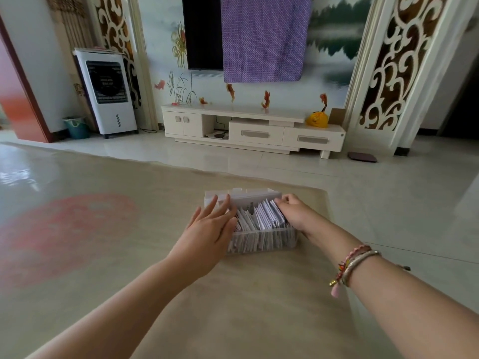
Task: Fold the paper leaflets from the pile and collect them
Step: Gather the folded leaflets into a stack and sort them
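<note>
From where I sit watching the head view, both hands are at the clear plastic box (261,238) that stands on the beige table mat (233,307), a little ahead of the person. The box is packed with folded leaflets (261,220) standing on edge in tight rows, which is probably why the hands are there: a stack that full wants squaring up before anything more goes in. The left hand (207,229) lies flat against the box's left side, fingers straight and slightly spread, reaching toward the far left corner; it grips nothing, and I read it as a brace so the light box does not slide. The right hand (293,211) is at the far right corner with its fingers curled down onto the top edges of the leaflets; whether it pinches 1 leaflet or only presses them I cannot tell. A raised lid or back wall (241,194) stands behind the rows. I see no loose pile of unfolded sheets on the mat, so I judge the collecting is well along. Beaded bracelets (355,265) sit on the right forearm, clear of the box.
</note>
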